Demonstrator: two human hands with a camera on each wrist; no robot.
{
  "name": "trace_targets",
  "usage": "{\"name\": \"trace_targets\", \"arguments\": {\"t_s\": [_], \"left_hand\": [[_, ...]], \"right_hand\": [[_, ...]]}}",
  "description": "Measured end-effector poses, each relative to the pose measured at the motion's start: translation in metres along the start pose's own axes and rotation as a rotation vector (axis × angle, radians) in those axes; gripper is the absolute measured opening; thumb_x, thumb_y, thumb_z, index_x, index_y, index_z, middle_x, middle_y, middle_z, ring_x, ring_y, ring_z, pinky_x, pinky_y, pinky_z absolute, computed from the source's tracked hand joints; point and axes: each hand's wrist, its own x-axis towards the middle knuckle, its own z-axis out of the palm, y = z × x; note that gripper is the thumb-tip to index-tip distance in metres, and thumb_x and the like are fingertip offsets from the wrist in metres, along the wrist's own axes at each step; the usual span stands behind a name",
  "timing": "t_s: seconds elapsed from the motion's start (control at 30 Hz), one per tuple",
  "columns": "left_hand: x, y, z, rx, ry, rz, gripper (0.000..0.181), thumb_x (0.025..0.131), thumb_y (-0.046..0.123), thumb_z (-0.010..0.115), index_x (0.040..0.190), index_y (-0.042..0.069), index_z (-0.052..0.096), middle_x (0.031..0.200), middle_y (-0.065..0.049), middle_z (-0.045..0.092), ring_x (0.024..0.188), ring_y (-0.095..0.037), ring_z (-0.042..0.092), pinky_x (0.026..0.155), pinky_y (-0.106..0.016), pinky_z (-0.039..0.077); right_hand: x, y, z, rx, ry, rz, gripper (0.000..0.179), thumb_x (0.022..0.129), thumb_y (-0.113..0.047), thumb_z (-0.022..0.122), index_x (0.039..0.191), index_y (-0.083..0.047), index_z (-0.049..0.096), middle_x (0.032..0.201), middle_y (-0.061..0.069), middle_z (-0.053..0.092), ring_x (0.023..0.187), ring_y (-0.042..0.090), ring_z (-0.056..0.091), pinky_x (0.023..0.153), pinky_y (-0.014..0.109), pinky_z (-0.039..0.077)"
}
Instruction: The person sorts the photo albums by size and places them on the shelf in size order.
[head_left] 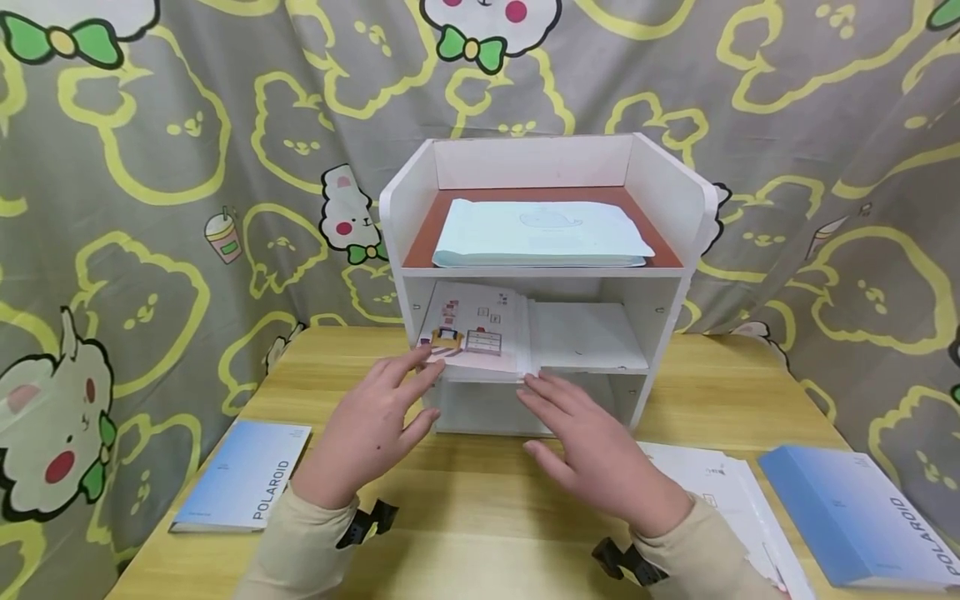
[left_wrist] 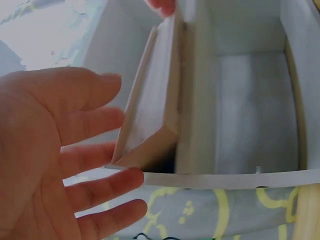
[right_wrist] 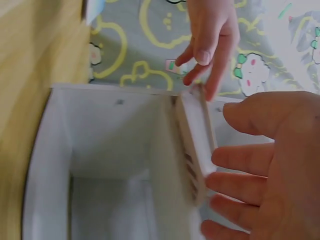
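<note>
On the left half of the middle shelf lies a stack of booklets (head_left: 476, 321), its top cover printed with small pictures. My left hand (head_left: 378, 421) is at the stack's front left corner, fingers nearly straight and fingertips close to its edge. At the front right corner, my right hand (head_left: 588, 446) has its fingers extended, with the tips at or very near the edge. The left wrist view shows the stack's pale page edges (left_wrist: 152, 100) beyond my left palm. From the right wrist, the stack (right_wrist: 197, 135) appears between both hands; firm contact is hard to tell.
A white shelf unit (head_left: 648, 333) stands on the wooden table (head_left: 472, 533). Pale blue booklets (head_left: 543, 233) lie on its top tier. A blue-white POLAROID book (head_left: 240, 475) lies left, a thicker one (head_left: 862, 517) right, beside white booklets (head_left: 712, 479). A patterned curtain (head_left: 247, 108) hangs behind.
</note>
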Motion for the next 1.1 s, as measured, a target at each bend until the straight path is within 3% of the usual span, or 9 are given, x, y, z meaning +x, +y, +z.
{"name": "trace_targets", "arguments": {"t_s": [0.13, 0.33, 0.57, 0.73, 0.93, 1.1], "left_hand": [[0.002, -0.001, 0.009, 0.015, -0.032, -0.041, 0.07, 0.093, 0.033, 0.075, 0.153, 0.012, 0.046, 0.161, -0.011, 0.035, 0.129, -0.033, 0.054, 0.096, -0.049, 0.053], [0.003, -0.003, 0.021, 0.022, -0.088, -0.095, 0.085, 0.092, 0.035, 0.076, 0.16, 0.013, 0.031, 0.168, -0.011, 0.017, 0.128, -0.035, 0.056, 0.083, -0.046, 0.059], [0.003, -0.006, 0.026, 0.02, -0.101, -0.118, 0.09, 0.091, 0.034, 0.076, 0.162, 0.015, 0.025, 0.17, -0.008, 0.008, 0.129, -0.035, 0.055, 0.074, -0.041, 0.06], [0.003, -0.005, 0.023, 0.027, -0.084, -0.112, 0.088, 0.091, 0.034, 0.077, 0.161, 0.013, 0.028, 0.169, -0.01, 0.011, 0.13, -0.035, 0.054, 0.074, -0.042, 0.06], [0.001, 0.001, 0.018, 0.022, -0.057, -0.075, 0.08, 0.093, 0.036, 0.074, 0.158, 0.011, 0.035, 0.166, -0.013, 0.023, 0.135, -0.034, 0.05, 0.091, -0.047, 0.056], [0.003, 0.01, 0.017, -0.043, -0.082, -0.054, 0.075, 0.094, 0.037, 0.073, 0.156, 0.012, 0.04, 0.163, -0.01, 0.031, 0.136, -0.032, 0.048, 0.102, -0.049, 0.05]], "right_hand": [[0.004, 0.003, 0.011, 0.001, -0.013, 0.011, 0.057, 0.096, -0.028, 0.069, 0.143, 0.0, 0.055, 0.16, 0.015, 0.035, 0.151, 0.031, 0.024, 0.116, 0.05, 0.031], [0.007, 0.008, 0.027, -0.047, -0.009, 0.012, 0.059, 0.097, -0.028, 0.066, 0.145, 0.002, 0.052, 0.163, 0.018, 0.026, 0.152, 0.033, 0.018, 0.118, 0.05, 0.027], [0.01, 0.013, 0.034, -0.067, -0.01, 0.001, 0.06, 0.096, -0.027, 0.066, 0.146, 0.003, 0.05, 0.165, 0.017, 0.021, 0.153, 0.032, 0.014, 0.119, 0.05, 0.028], [0.012, 0.015, 0.034, -0.064, -0.023, -0.011, 0.06, 0.096, -0.027, 0.066, 0.147, 0.001, 0.049, 0.166, 0.017, 0.019, 0.153, 0.033, 0.013, 0.118, 0.052, 0.027], [0.007, 0.016, 0.023, -0.01, -0.032, -0.011, 0.06, 0.096, -0.025, 0.069, 0.149, -0.006, 0.051, 0.165, 0.015, 0.023, 0.153, 0.034, 0.015, 0.116, 0.055, 0.03], [-0.009, 0.02, 0.009, 0.012, -0.025, 0.015, 0.057, 0.094, -0.026, 0.072, 0.147, -0.011, 0.054, 0.163, 0.012, 0.031, 0.151, 0.035, 0.022, 0.113, 0.059, 0.034]]}}
